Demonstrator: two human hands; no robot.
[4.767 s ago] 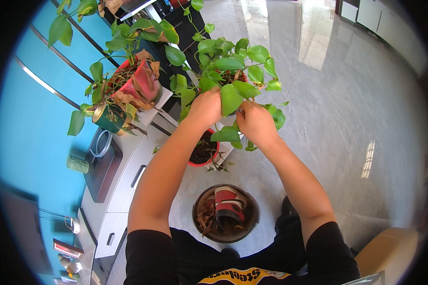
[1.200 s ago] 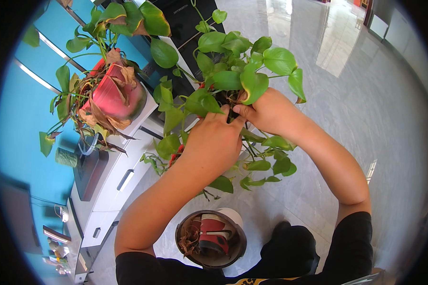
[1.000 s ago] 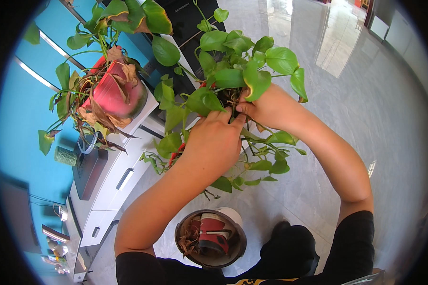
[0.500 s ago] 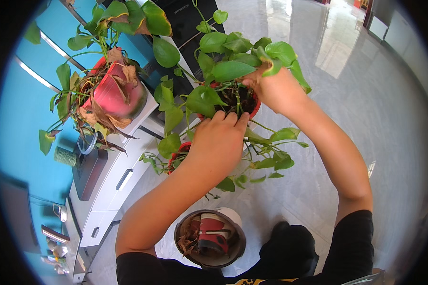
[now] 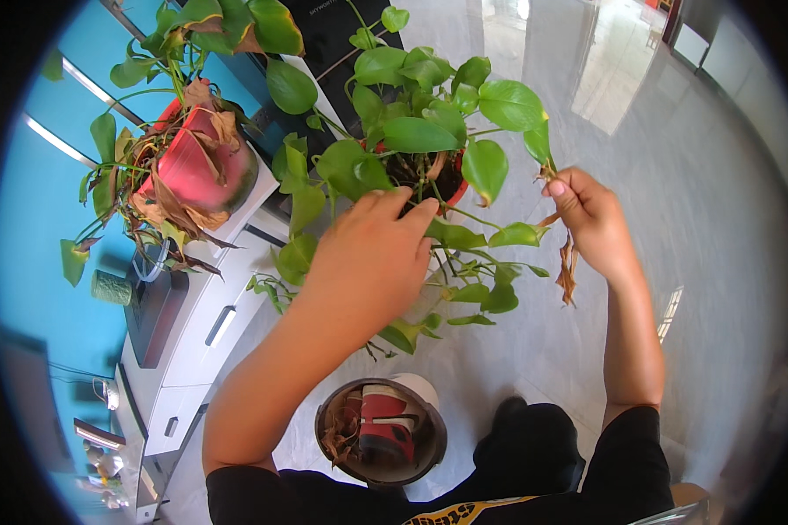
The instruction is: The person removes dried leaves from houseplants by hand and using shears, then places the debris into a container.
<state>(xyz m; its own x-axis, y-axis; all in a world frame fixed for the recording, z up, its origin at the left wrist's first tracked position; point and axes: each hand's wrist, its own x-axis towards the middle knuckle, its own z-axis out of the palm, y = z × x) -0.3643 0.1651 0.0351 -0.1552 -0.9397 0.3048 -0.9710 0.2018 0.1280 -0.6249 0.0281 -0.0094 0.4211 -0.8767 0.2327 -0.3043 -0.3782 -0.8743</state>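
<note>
Right grip pinches withered leaves; foliage partly hides pot.

Black shirt, short sleeves, yellow-and-black printed band, dark trousers, dark shoe, bare hands

Lettering in two places — a black shirt and a black boxy unit.
Bold dark letters sit on the shirt's yellow band, cut off by the lower edge; one short line of small pale letters — near the upper edge — marks the unit.
</note>
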